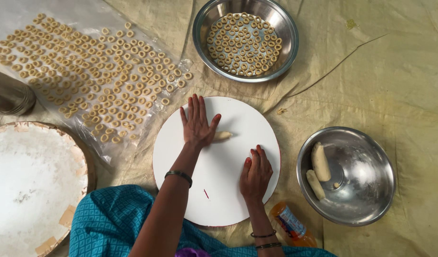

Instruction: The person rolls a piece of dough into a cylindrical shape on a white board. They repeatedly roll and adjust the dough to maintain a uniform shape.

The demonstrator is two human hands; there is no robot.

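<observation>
Rings are being held in the top bowl (198,29), logs in the right bowl (371,143); dough (222,135) is being pressed under the flat left hand (197,124) (right hand (255,172) flat, empty) mid-board (228,200)

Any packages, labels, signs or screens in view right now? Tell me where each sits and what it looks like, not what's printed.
Small orange bottle: lying on the cloth at bottom centre-right, just right of the right hand's wrist and below the white round board; translucent orange body.
Its label: wrapped round the bottle, blue and white with a red patch.
No signs or screens.
</observation>
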